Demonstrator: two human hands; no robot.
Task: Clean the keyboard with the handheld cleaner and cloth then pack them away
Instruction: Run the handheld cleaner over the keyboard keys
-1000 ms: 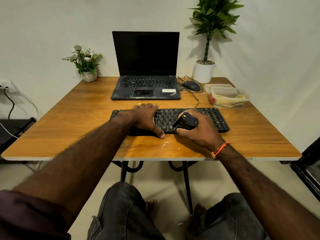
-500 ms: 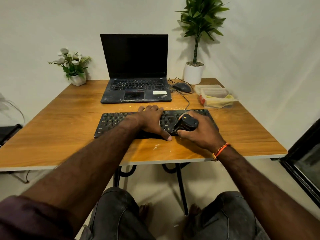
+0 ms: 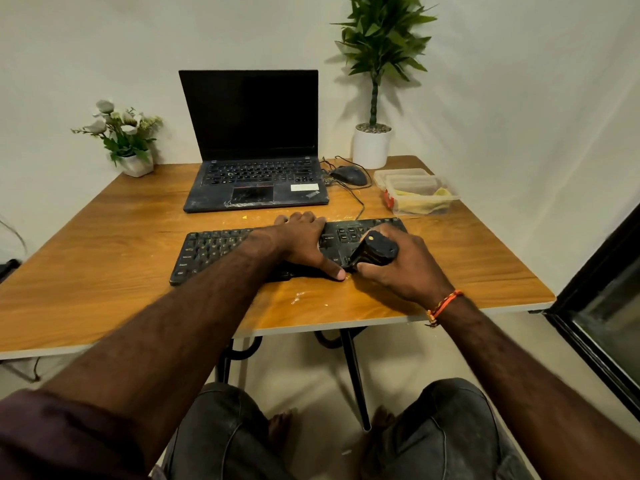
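Right hand (image 3: 403, 263) grips black handheld cleaner (image 3: 374, 251), nozzle tilted down onto right part of keyboard (image 3: 214, 247). Left hand (image 3: 301, 242) flat, fingers straight, pressing keyboard middle, thumb at front edge. Keyboard lies on wooden table (image 3: 104, 251), crumbs near front edge. Behind: laptop (image 3: 254, 161), mouse (image 3: 349, 175), plastic box (image 3: 420, 194) with yellow cloth (image 3: 440, 195) inside.

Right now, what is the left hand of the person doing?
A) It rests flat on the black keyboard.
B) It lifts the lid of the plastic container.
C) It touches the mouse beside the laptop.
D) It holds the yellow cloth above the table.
A: the left hand lies with straight fingers across the middle of the black keyboard, while the right hand grips the handheld cleaner on its right part.
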